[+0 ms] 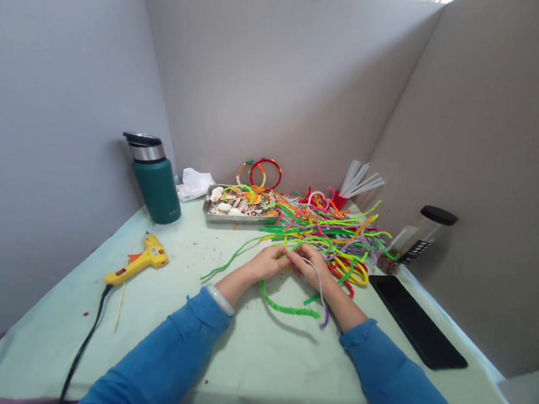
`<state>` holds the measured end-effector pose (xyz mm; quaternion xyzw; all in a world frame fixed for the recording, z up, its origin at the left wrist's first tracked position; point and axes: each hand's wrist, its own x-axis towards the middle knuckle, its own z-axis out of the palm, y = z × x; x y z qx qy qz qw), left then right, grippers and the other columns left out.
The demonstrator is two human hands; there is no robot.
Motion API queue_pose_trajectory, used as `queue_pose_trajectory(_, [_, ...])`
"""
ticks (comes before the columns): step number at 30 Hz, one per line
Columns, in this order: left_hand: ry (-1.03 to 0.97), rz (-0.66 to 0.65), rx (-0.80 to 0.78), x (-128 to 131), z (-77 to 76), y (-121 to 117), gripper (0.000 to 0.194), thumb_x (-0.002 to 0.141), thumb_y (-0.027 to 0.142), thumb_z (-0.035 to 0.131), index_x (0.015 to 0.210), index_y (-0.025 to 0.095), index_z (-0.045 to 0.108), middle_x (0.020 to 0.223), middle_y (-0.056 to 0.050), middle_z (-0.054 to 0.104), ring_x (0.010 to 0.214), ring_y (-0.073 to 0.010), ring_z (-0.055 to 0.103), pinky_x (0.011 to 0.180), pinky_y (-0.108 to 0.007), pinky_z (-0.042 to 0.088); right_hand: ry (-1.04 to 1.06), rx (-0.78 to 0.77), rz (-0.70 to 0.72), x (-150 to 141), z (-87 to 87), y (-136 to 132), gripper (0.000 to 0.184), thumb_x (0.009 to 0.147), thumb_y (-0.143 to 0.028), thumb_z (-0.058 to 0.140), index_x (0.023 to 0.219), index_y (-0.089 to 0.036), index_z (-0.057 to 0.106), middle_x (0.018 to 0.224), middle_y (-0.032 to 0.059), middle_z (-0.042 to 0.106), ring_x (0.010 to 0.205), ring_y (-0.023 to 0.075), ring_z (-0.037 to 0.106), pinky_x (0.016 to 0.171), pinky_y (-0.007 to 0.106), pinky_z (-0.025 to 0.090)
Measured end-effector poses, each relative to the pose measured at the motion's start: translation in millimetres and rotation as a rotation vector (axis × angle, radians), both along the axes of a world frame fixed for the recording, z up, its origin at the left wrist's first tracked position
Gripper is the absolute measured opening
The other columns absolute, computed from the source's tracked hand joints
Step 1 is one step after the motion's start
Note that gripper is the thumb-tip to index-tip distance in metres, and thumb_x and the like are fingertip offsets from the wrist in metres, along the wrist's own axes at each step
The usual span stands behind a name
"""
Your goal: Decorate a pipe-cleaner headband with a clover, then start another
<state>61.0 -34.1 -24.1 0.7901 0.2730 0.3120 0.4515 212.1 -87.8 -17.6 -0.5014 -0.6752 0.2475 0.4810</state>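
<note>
Over the middle of the table my left hand (269, 263) and my right hand (308, 264) meet, fingertips pinched together. Both are closed on pipe cleaners. A fuzzy green pipe cleaner (288, 309) curves down below the hands from the left one. From the right hand a pale, thin pipe cleaner (318, 277) arcs back over the wrist, close to a purple tip (325, 317). Just beyond the fingers lies a loose heap of many-coloured pipe cleaners (330, 226). The exact grip point is hidden by the fingers.
A yellow glue gun (138, 264) with a black cord lies left, near a green bottle (156, 181). A metal tray (238, 220) of shells stands at the back, before two pipe-cleaner rings (266, 174). On the right are a black slab (416, 322) and a clear jar (422, 237). Grey partitions (279, 79) enclose the table.
</note>
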Motion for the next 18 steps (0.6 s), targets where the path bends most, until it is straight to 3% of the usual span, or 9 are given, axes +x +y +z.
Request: queue_pose_trajectory(18, [-0.026, -0.011, -0.048, -0.1, 2.4, -2.0, 0.01, 0.076, 0.021, 0.051, 0.074, 0.014, 0.058, 0.073, -0.001, 0.058, 0.07, -0.0127, 0.05, 0.065, -0.022, 0.04, 0.014, -0.022, 0.006, -0.5, 0.4, -0.1, 0.033, 0.08, -0.046, 0.053, 0.062, -0.021, 0.046, 0.046, -0.0045, 0.049, 0.043, 0.0117, 0.045, 0.044, 0.025, 0.034])
